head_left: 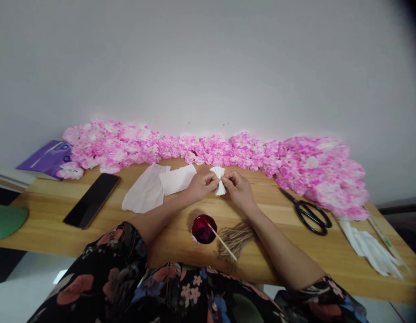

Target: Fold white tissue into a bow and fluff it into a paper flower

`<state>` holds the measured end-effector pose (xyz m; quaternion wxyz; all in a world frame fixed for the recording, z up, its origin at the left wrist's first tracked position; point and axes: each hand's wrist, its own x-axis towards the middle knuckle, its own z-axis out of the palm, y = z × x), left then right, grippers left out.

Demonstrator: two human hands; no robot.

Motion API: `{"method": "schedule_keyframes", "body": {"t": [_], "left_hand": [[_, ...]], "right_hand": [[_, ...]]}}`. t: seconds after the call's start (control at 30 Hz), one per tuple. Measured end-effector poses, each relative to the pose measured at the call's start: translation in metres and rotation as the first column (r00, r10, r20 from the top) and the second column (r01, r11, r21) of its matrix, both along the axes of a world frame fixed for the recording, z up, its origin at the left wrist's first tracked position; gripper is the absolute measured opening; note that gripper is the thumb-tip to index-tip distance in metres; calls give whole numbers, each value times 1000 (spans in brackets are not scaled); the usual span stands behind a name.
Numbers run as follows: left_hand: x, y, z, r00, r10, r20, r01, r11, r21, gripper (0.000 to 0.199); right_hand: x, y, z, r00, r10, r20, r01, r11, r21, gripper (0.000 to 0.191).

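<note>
Pinched at its middle, a white pleated tissue-paper bow [218, 174] fans out above and below my fingertips. My left hand [201, 185] grips it from the left, and my right hand [239, 186] from the right; both are closed. Whether a tie sits at the pinched waist I cannot make out. Below the hands stands a small cup of dark red liquid [204, 229] with a thin wooden stick [224, 244] leaning in it. A bundle of brown twine strands [240, 237] lies beside the cup, close to my right forearm. White tissue sheets [145, 188] lie left of my left hand.
Pink-and-white paper flowers [208, 150] are heaped along the wall. Black scissors [312, 217] and folded white paper strips [371, 249] lie right on the wooden table [174, 215]. At left are a phone [93, 199], a purple packet [48, 158] and a green rounded object [8, 222].
</note>
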<state>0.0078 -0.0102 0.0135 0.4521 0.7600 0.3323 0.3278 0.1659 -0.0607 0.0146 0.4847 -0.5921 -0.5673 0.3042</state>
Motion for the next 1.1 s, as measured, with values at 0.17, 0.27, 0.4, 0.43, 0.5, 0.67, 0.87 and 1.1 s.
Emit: {"method": "schedule_keyframes", "body": {"t": [0.17,0.27,0.4,0.43,0.5,0.67,0.87,1.1], "left_hand": [[0,-3,6,1000,17,19,-19,996,84,24],[0,-2,6,1000,22,17,-24,990,140,24],[1,-1,2,1000,15,9,-16,983,181,24],[1,0,1,1000,17,5,-18,983,181,24],[2,2,-2,1000,30,0,-29,987,159,24],[0,5,-7,996,83,36,-84,996,41,23],[-3,5,-4,994,51,101,-51,999,0,27],[-2,8,-13,968,112,222,-100,993,-66,16]], "right_hand": [[-1,0,1,999,-11,-40,11,1000,-2,19],[-1,1,0,998,-13,-63,12,1000,-15,19],[0,5,-5,995,-18,-102,15,1000,-26,19],[0,6,-7,992,-14,-129,9,999,-38,20],[2,9,-9,979,8,-203,-25,996,-81,23],[4,8,-4,926,89,-367,-143,982,-121,34],[3,4,-3,906,113,-407,-196,966,-167,32],[4,7,-4,895,33,-444,-112,982,-153,30]]}}
